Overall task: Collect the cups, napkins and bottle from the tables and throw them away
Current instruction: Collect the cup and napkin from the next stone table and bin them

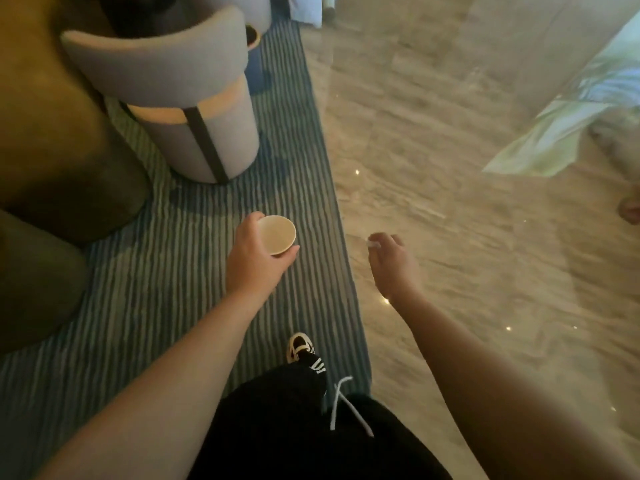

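Cup (277,234) — striped carpet (173,271), marble floor (467,237)

Striped blue-grey carpet (166,278) runs down the left half, butting up against a glossy beige marble-look floor (450,209) on the right, with a few light glints on it. A grey tub chair (194,109) with a tan band sits on the carpet, back facing the camera. Olive-brown sofa (52,133) fills the left edge. A sneaker (300,346) pokes out below black trousers (294,427) with white drawstrings (341,403).
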